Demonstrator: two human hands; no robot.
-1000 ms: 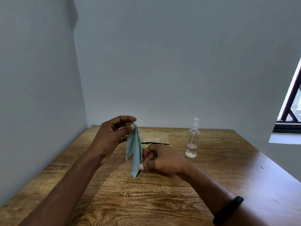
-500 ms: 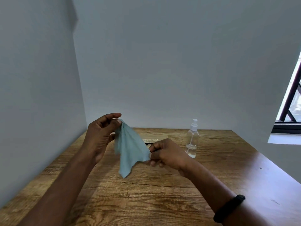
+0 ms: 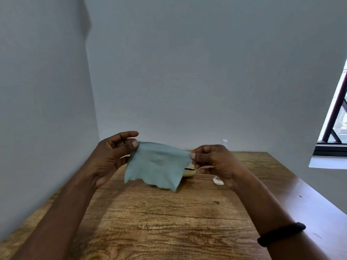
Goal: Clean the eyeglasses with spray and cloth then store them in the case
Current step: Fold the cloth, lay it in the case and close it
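Cloth [image 3: 157, 164] taut between both hands' pinches

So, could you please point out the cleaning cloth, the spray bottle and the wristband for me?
cleaning cloth [image 3: 157, 164], head view, middle of the spread fabric.
spray bottle [image 3: 225, 142], head view, white cap above the right hand.
wristband [image 3: 281, 234], head view, on the right wrist.
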